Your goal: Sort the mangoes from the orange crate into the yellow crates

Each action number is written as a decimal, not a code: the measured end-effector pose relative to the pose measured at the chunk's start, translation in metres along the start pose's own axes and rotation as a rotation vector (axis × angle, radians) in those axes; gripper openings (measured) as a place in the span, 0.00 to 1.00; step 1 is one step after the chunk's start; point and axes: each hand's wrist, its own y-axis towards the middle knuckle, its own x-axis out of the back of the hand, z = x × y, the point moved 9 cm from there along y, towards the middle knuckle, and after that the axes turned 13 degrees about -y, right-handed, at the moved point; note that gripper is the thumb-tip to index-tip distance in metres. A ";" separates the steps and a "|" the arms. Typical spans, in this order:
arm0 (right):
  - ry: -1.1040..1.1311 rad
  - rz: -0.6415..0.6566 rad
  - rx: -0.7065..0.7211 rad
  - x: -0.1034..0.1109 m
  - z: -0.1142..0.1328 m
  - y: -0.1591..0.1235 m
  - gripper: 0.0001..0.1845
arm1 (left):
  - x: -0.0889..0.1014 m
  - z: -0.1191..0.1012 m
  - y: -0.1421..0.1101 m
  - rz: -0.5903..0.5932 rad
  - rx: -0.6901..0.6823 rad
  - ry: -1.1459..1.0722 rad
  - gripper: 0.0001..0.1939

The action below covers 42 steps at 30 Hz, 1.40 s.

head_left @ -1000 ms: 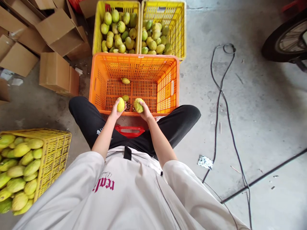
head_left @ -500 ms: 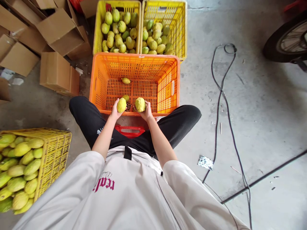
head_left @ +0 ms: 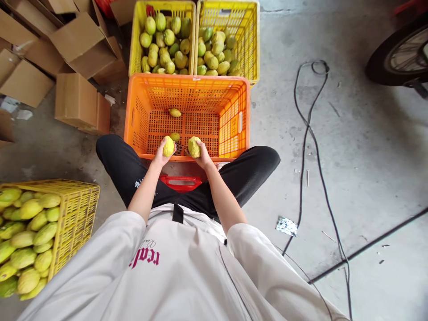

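My left hand [head_left: 161,154] is closed around a yellow lemon [head_left: 168,146], held above the near side of an orange plastic crate [head_left: 129,111]. Level with it, my right hand [head_left: 203,158] grips a second, bumpier lemon [head_left: 194,147], the thumb lying over its upper right side. A short gap separates the two fruits. Inside the crate, one loose lemon [head_left: 174,113] rests towards the far wall. Another lemon [head_left: 174,137] lies just beyond my left hand, partly hidden by the held fruit.
Two yellow crates [head_left: 196,40] of yellow-green lemons stand behind the orange one. At lower left is another full yellow crate [head_left: 78,214]. Cardboard boxes [head_left: 76,98] are heaped at upper left. A black cable [head_left: 309,127] and a wheel [head_left: 397,55] are on the right.
The right-hand lemon has turned a little, and my right thumb now lies further over it. The left-hand lemon has tilted slightly in my fingers. Both hands stay nearly in place.
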 end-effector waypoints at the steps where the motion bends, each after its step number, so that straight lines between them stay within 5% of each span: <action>1: -0.002 0.014 -0.013 -0.001 -0.001 0.000 0.18 | 0.001 0.000 0.000 0.001 -0.002 0.009 0.11; 6: -0.046 0.105 -0.036 -0.012 -0.001 -0.004 0.23 | 0.001 0.005 0.000 0.051 -0.001 0.037 0.06; 10: -0.044 0.117 -0.025 -0.014 0.001 -0.006 0.23 | 0.009 0.002 0.001 -0.017 -0.033 0.016 0.06; 23: 0.082 -0.033 -0.075 0.007 -0.005 0.004 0.14 | -0.001 0.011 0.006 -0.014 0.037 0.077 0.25; 28: 0.064 0.007 -0.033 0.003 -0.003 0.003 0.19 | -0.004 0.008 0.000 0.027 -0.018 0.125 0.13; 34: 0.067 -0.006 0.020 0.002 0.004 0.001 0.13 | -0.004 0.004 -0.002 0.082 -0.073 0.093 0.15; 39: 0.079 0.003 -0.038 0.004 0.000 0.002 0.18 | 0.007 0.000 0.005 0.002 -0.087 0.076 0.06; 42: 0.081 -0.006 -0.055 0.006 -0.002 0.002 0.16 | 0.009 0.004 0.008 -0.025 -0.054 0.104 0.10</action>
